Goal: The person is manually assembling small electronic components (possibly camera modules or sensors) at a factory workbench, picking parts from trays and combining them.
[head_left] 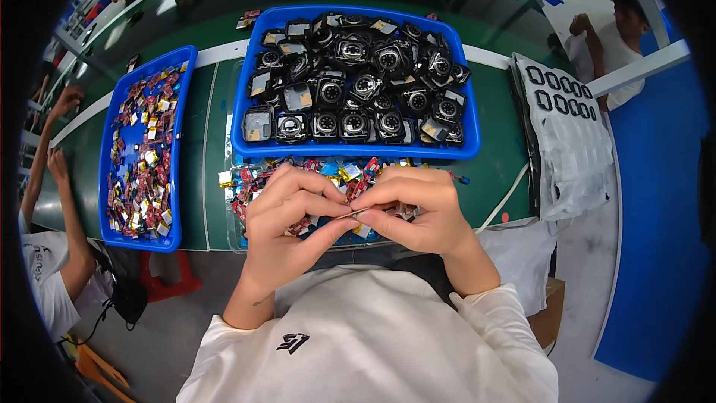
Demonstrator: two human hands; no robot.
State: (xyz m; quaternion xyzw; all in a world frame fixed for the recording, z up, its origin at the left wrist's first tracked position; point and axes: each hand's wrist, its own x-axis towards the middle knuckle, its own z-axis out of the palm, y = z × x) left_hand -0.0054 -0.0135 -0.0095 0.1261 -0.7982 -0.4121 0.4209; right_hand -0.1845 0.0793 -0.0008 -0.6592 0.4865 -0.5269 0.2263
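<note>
My left hand (289, 218) and my right hand (419, 206) meet in front of me, thumbs and fingertips pinched together on a small thin flat part (353, 213). The fingers cover most of this part, so its kind does not show. Below the hands lies a clear shallow tray (237, 237) heaped with small red circuit boards (240, 195) and silver and yellow battery-like pieces. Just beyond it stands a large blue tray (358, 152) filled with black smartwatch bodies (354, 125), many with round sensor backs facing up.
A narrower blue tray (177, 179) of similar red boards and silver pieces stands at the left on the green table (216, 97). White molded trays (570, 149) with black frames are at the right. Other people's arms (63, 179) show at the left; a person (619, 48) is at the far right.
</note>
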